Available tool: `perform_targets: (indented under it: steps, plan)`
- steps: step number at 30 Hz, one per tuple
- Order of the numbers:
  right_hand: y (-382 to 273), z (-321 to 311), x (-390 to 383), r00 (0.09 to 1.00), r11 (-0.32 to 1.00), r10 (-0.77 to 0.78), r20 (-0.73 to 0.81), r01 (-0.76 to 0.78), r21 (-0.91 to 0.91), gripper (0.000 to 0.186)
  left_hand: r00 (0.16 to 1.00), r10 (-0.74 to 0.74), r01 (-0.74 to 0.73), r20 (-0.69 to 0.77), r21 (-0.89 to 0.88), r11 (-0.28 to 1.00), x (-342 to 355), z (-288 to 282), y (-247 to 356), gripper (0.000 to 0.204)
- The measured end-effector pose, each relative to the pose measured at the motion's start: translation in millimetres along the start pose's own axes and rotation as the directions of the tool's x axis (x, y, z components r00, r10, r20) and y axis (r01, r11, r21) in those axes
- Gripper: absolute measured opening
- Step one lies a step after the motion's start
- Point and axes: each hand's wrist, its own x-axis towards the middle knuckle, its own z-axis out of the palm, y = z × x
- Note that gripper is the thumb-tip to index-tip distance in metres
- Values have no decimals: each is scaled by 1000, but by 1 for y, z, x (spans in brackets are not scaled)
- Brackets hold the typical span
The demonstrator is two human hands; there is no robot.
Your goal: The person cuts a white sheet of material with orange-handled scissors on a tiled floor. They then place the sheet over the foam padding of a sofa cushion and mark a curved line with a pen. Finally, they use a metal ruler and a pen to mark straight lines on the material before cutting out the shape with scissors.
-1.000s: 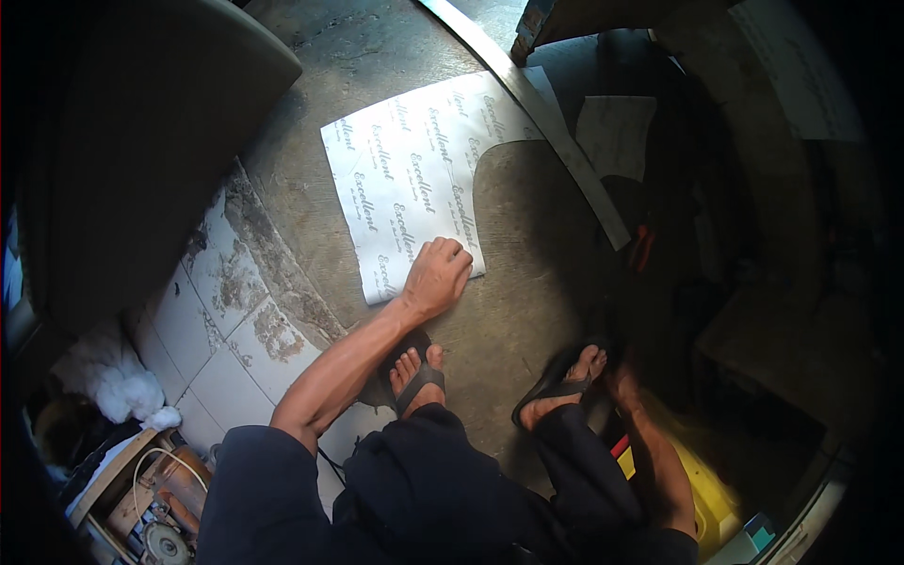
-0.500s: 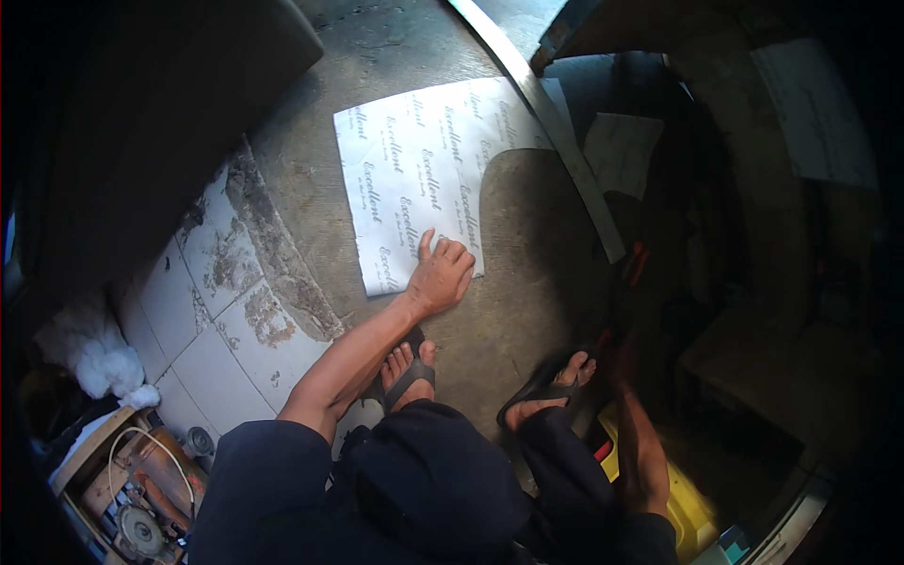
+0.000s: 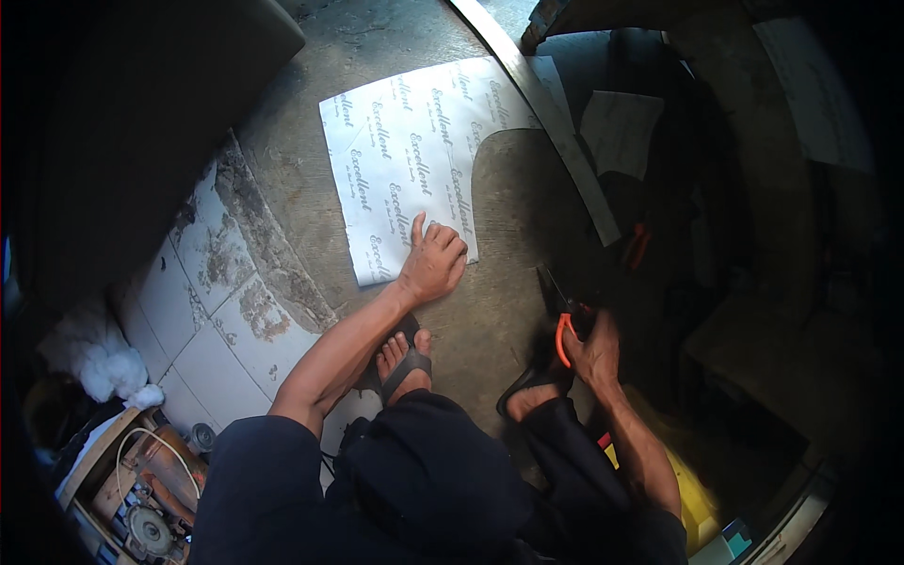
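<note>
White sheet, printed in grey — that's the piece to watch, and it lies flat on the concrete floor (image 3: 513, 212), ahead of the person. The sheet (image 3: 400, 160) runs lengthwise away from the body, leaning slightly left, its right side scooped into a deep curve, its far right end crossed by a long metal strip (image 3: 571, 151).

And here's the left hand (image 3: 435, 262), right on the near right corner! One digit sticks out on the left, the others bunch close together; whether they pinch the edge or merely press, I cannot tell.

Over to the right hand (image 3: 595, 348), fingers closed around the orange-handled scissors (image 3: 565, 341), out in the shadow above the right foot (image 3: 534, 400). The blades point ahead and a touch left; how far they're parted is too dark to call. Now the relation that counts: the sheet lies to the left of those blade tips and stretches on ahead — bare floor between, no contact. The left hand is clearly the nearer one, already touching.
</note>
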Motion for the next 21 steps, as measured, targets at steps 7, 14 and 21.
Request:
perform_targets:
  steps: [7,14,21]
  plan:
    - [-44,22,-1,899,951,191,394,-269,152,61,1000,18,-18,-5,-11,1000,1,-1,-1,14]
    - [-80,81,0,847,813,181,499,-415,409,58,996,21,-15,88,-65,998,-1,-11,1,22]
    - [-95,91,-7,853,745,212,476,-457,487,53,993,47,-46,112,-6,999,-2,-10,2,24]
